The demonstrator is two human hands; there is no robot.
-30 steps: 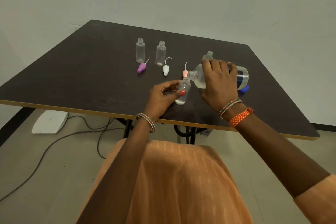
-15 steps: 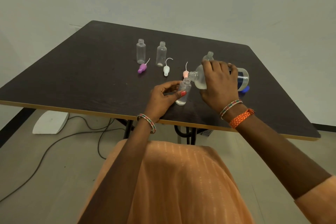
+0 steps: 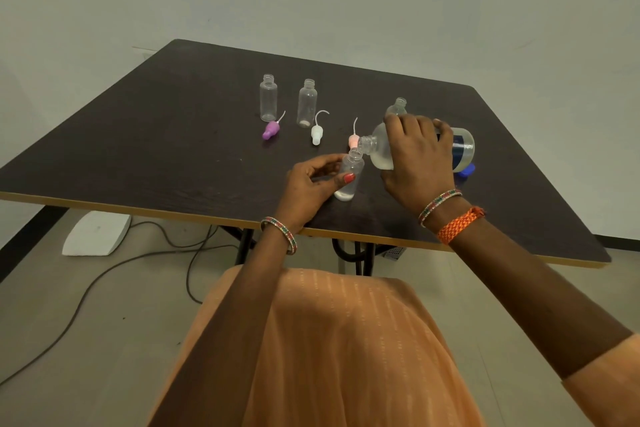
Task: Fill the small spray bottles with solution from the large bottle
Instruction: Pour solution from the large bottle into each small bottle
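Our left hand [image 3: 311,184] pinches the small bottle [image 3: 349,177] upright while our right hand [image 3: 419,156] wraps the tipped large bottle [image 3: 381,149], its mouth just above the small bottle's, for pouring.

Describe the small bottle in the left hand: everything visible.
The small bottle is clear plastic, round-bodied with a narrow threaded neck, uncapped. It stands near the front edge of the dark table, roughly upright, perhaps slightly tilted. A shallow layer of whitish liquid sits at its bottom; the rest looks empty. The left hand holds it, thumb across the front, fingers behind. The large bottle, tipped sideways in the right hand, has its mouth at the small bottle's opening; whether they touch is unclear.
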